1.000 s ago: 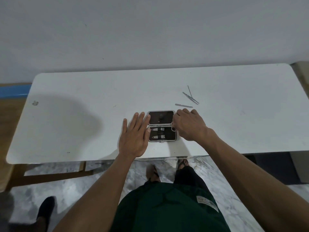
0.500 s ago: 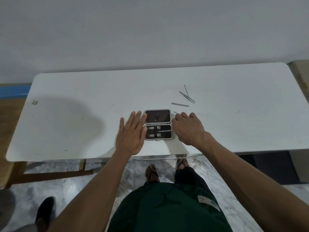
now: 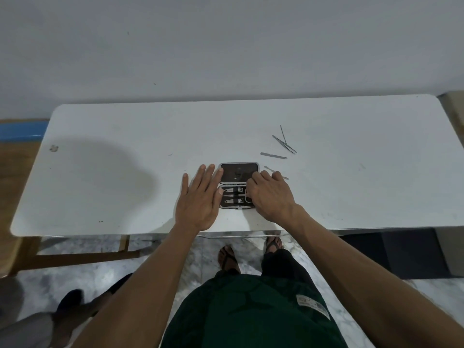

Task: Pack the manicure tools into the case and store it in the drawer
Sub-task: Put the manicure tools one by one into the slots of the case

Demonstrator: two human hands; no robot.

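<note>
- Left hand [image 3: 200,197], open and flat, braces the open case [image 3: 239,172] against sliding.
- Right hand [image 3: 270,194] curls over the case's edge; grip unclear.
- Loose tools [image 3: 285,143] wait on the worktop [image 3: 125,172].

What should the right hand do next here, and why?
Probably reach for the loose tool just beyond its fingers and slot it into the open case. The case already holds three tools in its near half, the left hand lies flat against its left side, and a file and tweezers lie farther back on the table.
</note>
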